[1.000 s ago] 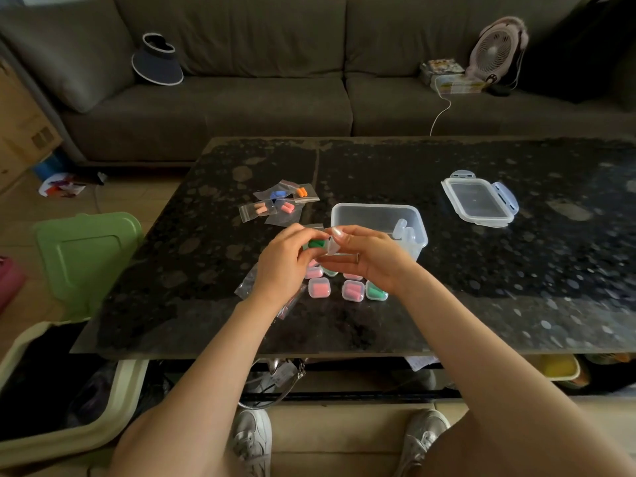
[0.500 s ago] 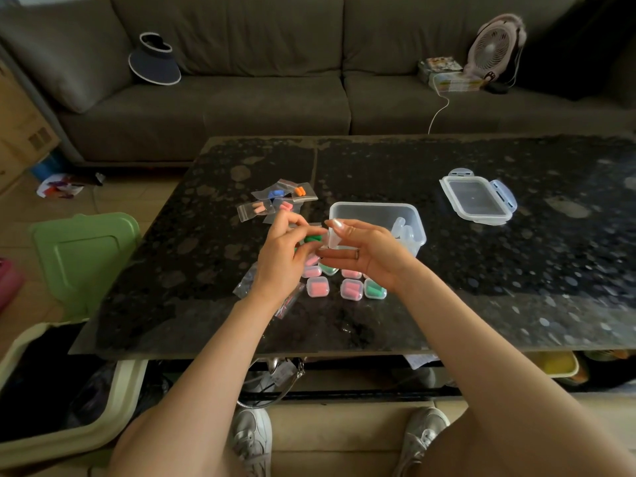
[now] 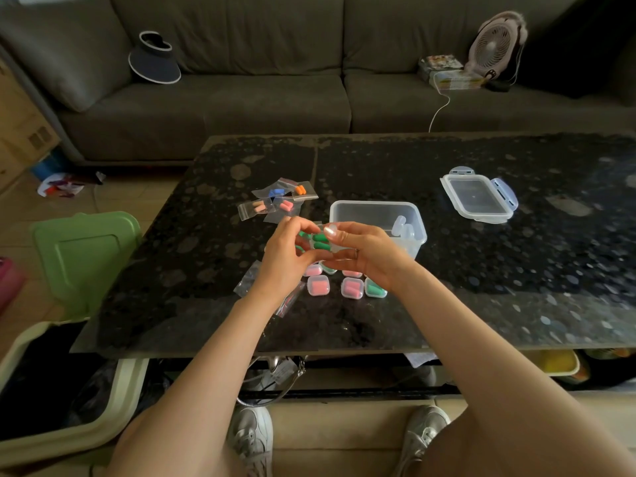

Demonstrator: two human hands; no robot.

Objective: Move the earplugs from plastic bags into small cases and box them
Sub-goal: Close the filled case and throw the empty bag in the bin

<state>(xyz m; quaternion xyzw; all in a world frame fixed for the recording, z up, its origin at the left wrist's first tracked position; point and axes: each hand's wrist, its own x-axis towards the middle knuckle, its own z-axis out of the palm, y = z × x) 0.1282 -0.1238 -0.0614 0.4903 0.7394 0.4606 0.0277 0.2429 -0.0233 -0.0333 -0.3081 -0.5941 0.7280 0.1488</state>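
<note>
Both hands meet above the dark table [image 3: 481,304]. My left hand [image 3: 287,256] and my right hand [image 3: 364,253] pinch a small clear plastic bag with green earplugs [image 3: 320,239] between them. Under the hands lie several small clear cases [image 3: 318,285] filled with pink or green earplugs. Further back lie several plastic bags [image 3: 278,201] with blue, orange and pink earplugs. A clear plastic box [image 3: 375,216] stands behind my right hand with a few empty cases [image 3: 403,228] inside. Its lid [image 3: 478,197] lies to the right.
Empty plastic bags [image 3: 247,280] lie by my left wrist. A green bin lid [image 3: 82,253] and a cream bin [image 3: 69,401] stand left of the table. A sofa [image 3: 241,98] with a visor hat [image 3: 155,60], a fan [image 3: 495,43] and books runs behind.
Both hands have lifted slightly and drawn the bag of green earplugs more into view between the fingers; the left fingers have shifted along the bag.
</note>
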